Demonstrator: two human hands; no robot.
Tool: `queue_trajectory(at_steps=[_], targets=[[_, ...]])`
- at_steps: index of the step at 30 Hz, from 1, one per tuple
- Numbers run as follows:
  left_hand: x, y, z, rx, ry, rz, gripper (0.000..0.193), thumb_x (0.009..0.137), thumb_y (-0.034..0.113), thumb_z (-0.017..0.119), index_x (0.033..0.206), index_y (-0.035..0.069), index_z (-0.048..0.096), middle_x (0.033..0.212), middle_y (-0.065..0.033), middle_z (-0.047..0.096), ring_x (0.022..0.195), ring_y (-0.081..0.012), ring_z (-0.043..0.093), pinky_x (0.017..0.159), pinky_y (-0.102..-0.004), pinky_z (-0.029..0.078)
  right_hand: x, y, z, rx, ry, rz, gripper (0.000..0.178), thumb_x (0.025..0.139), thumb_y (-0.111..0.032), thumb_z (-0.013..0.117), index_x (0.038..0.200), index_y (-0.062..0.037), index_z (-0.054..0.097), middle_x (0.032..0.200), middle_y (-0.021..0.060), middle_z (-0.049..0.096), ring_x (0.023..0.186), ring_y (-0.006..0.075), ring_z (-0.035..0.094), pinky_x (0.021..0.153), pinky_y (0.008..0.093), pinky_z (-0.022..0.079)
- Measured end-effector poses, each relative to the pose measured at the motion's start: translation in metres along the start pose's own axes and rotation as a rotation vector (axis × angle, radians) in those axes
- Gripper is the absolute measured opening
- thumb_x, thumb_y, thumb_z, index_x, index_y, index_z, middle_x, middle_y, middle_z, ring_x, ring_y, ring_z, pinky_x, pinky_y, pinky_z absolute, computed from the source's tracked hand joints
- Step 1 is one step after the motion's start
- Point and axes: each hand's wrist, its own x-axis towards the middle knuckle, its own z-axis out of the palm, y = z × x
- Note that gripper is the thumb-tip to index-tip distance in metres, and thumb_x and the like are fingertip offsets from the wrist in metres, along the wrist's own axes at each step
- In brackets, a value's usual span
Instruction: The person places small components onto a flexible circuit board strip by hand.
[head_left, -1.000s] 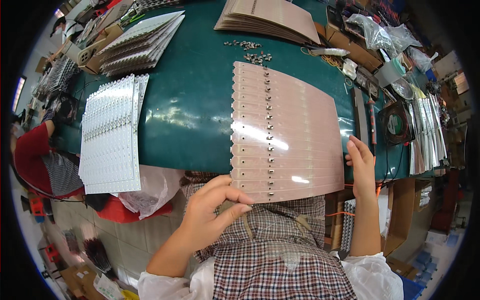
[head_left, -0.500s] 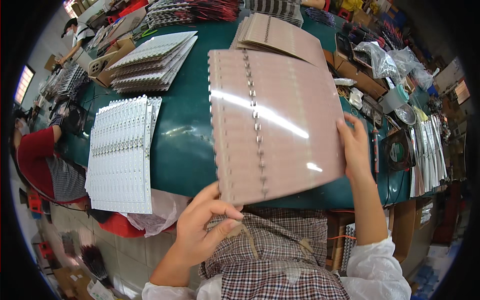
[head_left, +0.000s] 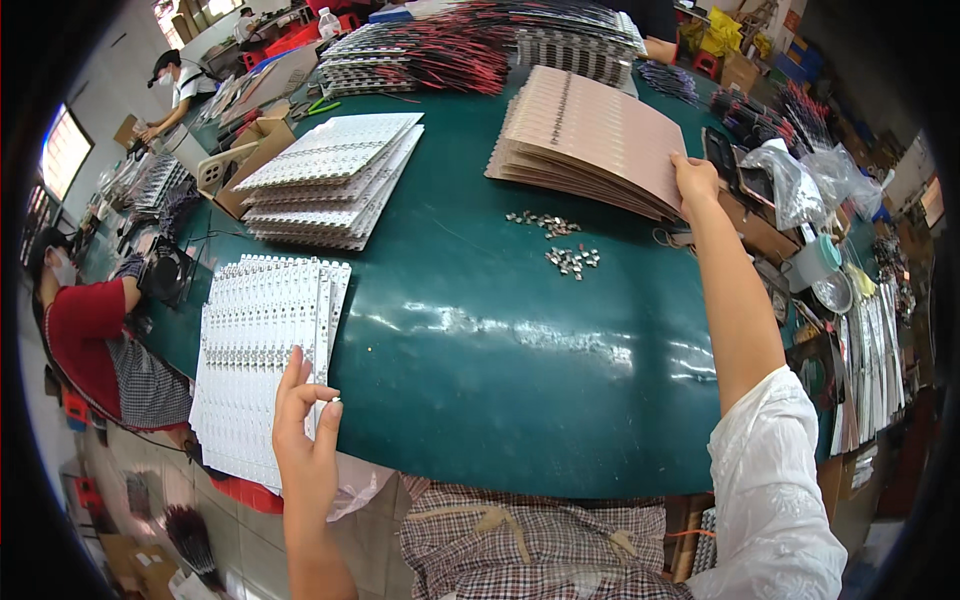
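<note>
My left hand (head_left: 305, 440) is raised at the right edge of the near-left stack of white LED boards (head_left: 240, 360). Thumb and index finger pinch a tiny pale, shiny piece (head_left: 336, 400). At the far right my right hand (head_left: 697, 182) grips the right edge of the top panel on a stack of pinkish-brown boards (head_left: 600, 125); part of its fingers is hidden. A line of small metal clips runs across that panel. Small silvery clips (head_left: 572, 262) lie loose in two clusters on the green table (head_left: 500, 400), in front of this stack.
Behind the near stack stands a fanned pile of white boards (head_left: 330, 165), beside a cardboard box (head_left: 262, 150). Bundles of red and black wires (head_left: 450, 50) lie at the back. Clear plastic bags (head_left: 790, 185) and metal strips (head_left: 870, 350) crowd the right side. A person in red (head_left: 90, 325) sits at left.
The pinkish-brown panel held before me has moved away onto the far-right stack, right hand still at its edge. My left hand has let go and moved left. The loose clips have come into view.
</note>
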Motion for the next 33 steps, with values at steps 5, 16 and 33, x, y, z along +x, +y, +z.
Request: queue_trajectory(at_steps=[5,16,33], targets=[[0.019,-0.012,-0.004,0.27,0.028,0.0,0.007,0.092,0.002,0.063,0.099,0.002,0.065,0.158,-0.0302,0.036,0.147,-0.0448,0.036,0.119,-0.0475,0.029,0.055,0.029,0.02,-0.082,0.051,-0.043,0.054,0.082,-0.037,0.079,0.118,0.0036,0.072,0.12,0.0236,0.071,0.113,0.0339,0.068,0.099,0.0399,0.05],[0.063,-0.076,-0.04,0.323,0.015,0.008,0.016,0.099,0.01,0.06,0.111,-0.001,0.059,0.117,-0.0224,0.064,0.137,-0.0447,0.047,0.117,-0.0492,0.032,0.042,0.026,0.012,-0.527,-0.031,-0.238,0.071,0.085,-0.047,0.064,0.117,0.0161,0.064,0.124,0.0341,0.065,0.118,0.0429,0.064,0.099,0.0458,0.048],[0.079,-0.186,-0.131,0.67,0.466,-0.225,0.02,0.1,0.016,0.057,0.112,0.001,0.061,0.124,-0.0235,0.067,0.116,-0.0388,0.063,0.098,-0.0454,0.048,-0.399,-0.072,0.048,0.108,-1.388,-0.401,0.065,0.098,-0.038,0.064,0.143,0.007,0.048,0.131,0.0255,0.062,0.115,0.0326,0.065,0.1,0.0411,0.051]])
